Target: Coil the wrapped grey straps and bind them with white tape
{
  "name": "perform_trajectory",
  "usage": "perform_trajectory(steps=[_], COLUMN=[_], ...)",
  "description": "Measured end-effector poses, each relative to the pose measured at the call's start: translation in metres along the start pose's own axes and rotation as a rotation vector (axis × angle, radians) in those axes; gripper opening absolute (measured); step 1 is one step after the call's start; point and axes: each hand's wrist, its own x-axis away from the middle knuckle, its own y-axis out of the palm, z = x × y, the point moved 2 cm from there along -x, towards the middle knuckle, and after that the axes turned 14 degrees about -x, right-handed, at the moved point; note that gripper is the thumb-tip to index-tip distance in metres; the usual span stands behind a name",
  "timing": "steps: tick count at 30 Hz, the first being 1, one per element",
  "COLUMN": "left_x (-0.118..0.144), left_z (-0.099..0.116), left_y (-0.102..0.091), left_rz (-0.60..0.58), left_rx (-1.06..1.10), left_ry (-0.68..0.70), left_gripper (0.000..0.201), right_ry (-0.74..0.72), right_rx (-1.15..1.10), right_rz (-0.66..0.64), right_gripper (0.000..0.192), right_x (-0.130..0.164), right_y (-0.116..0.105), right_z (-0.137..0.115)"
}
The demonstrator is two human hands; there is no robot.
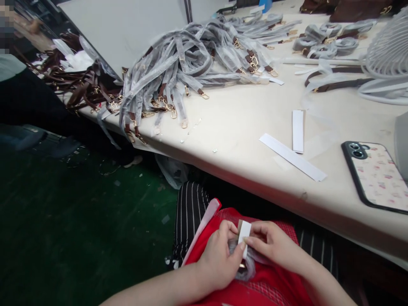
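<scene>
Over my lap, my left hand [221, 253] and my right hand [269, 242] both pinch a white card strip [245, 231] with a brown edge. The strip stands in front of a coiled strap [250, 270] wrapped in cloudy film, with a bit of gold-coloured metal showing low in the coil. My left thumb presses the strip's lower part, and my right thumb and fingers close on its right side. How far the strip goes around the coil is hidden by my fingers.
A heap of film-wrapped straps [178, 59] with gold clips covers the table's far left. Two card strips [293, 157] and a phone [378, 174] lie to the right, near a white fan [389, 51]. Coiled straps [331, 46] sit behind. Another person [28, 93] is at far left.
</scene>
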Motion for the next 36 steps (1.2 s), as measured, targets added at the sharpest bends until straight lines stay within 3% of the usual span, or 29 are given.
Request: perform_trajectory(steps=[8, 17, 20, 22, 24, 26, 28, 31, 36], left_x=[0.002, 0.005, 0.005, 0.001, -0.005, -0.013, -0.022, -0.037, -0.052], left_z=[0.004, 0.011, 0.013, 0.011, 0.006, -0.002, -0.006, -0.005, 0.011], left_y=[-0.005, -0.009, -0.010, -0.010, -0.008, -0.004, -0.003, -0.012, -0.026], left_rz=[-0.025, -0.088, -0.095, -0.090, -0.158, -0.299, -0.367, -0.239, -0.125], left_rx=[-0.079, -0.084, -0.105, -0.106, -0.036, 0.144, 0.359, 0.533, 0.731], left_ry=[0.016, 0.095, 0.123, 0.106, 0.013, -0.128, -0.210, -0.179, -0.134], left_gripper=[0.025, 0.028, 0.030, 0.034, 0.033, 0.027, 0.029, 0.041, 0.040], right_ry=[0.156, 0.193, 0.194, 0.110, -0.034, -0.154, -0.213, -0.334, -0.555], right_rx=[-0.030, -0.162, -0.096, 0.093, 0.355, 0.560, 0.655, 0.764, 0.950], right_rz=[0.022, -0.052, -0.035, 0.041, 0.113, 0.135, 0.106, 0.103, 0.258], right_gripper=[0.035, 0.034, 0.031, 0.025, 0.022, 0.021, 0.016, 0.030, 0.053], right_x=[-0.011, -0.013, -0.010, -0.007, -0.002, 0.004, 0.010, 0.016, 0.021], right_y=[-0.005, -0.005, -0.002, 0.000, 0.005, 0.010, 0.013, 0.014, 0.011], right_z=[0.023, 0.016, 0.013, 0.008, -0.002, -0.012, -0.020, -0.027, -0.023])
